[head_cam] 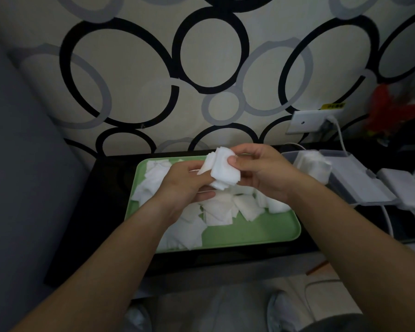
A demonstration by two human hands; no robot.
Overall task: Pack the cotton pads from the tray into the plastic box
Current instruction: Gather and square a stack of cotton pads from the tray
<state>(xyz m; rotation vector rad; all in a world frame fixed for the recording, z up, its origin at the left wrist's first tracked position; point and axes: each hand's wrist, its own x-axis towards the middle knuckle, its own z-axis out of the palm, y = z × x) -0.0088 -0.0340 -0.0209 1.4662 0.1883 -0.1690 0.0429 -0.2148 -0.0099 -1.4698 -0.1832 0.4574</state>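
Observation:
A stack of white square cotton pads [222, 170] is held above the green tray [261, 232]. My left hand [186, 182] grips the stack from below and the left. My right hand [261, 170] pinches it from the right, thumb on the front pad. Several loose cotton pads [219, 208] lie scattered over the tray's left and middle. The clear plastic box [345, 173] stands to the right of the tray with white pads [313, 164] inside it.
The tray sits on a black table [101, 207] against a wall with ring patterns. A wall socket [308, 122] with a white cable is behind the box. A white adapter [404, 185] and cables lie at the far right. Grey sofa at left.

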